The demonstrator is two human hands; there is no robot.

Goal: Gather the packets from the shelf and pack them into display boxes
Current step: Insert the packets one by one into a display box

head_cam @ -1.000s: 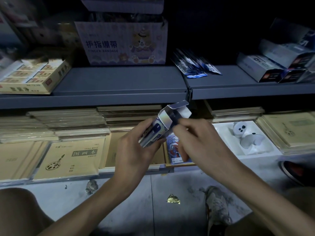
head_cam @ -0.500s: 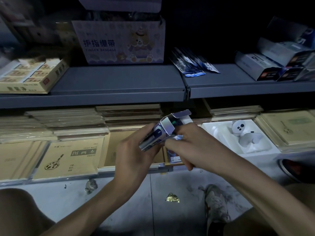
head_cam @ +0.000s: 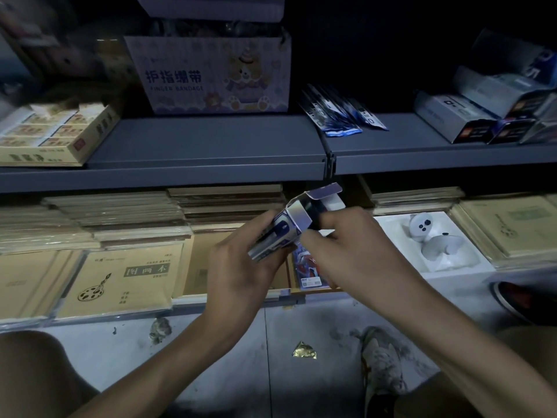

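Left hand (head_cam: 241, 267) is wrapped around the small blue-and-white box (head_cam: 283, 233), thumb on top, fingers underneath. The box is held in the air in front of the lower shelf, tilted, mouth pointing up and right, flaps (head_cam: 324, 193) splayed open.

Right hand (head_cam: 355, 254) is at the mouth with its fingers curled. Can't tell whether it pinches a packet or just pushes on the dark contents; the knuckles hide it.

The loose packets (head_cam: 340, 116) are fanned on the upper shelf (head_cam: 211, 146), well apart from both hands.

Risks from here:
- The side flap sits right in the entry path. Push in at an angle and it likely folds inward and jams or creases.
- Thin card box, one-hand grip. Squeezing probably narrows the mouth, so the contents snag on the rim.
- Nothing under the box but floor (head_cam: 211, 342). If the tilt drops mouth-down, the contents could slide out and land in the grime near the gold wrapper (head_cam: 304, 352).
- Light is poor, so a misaligned or half-seated packet is easy to miss before closing.
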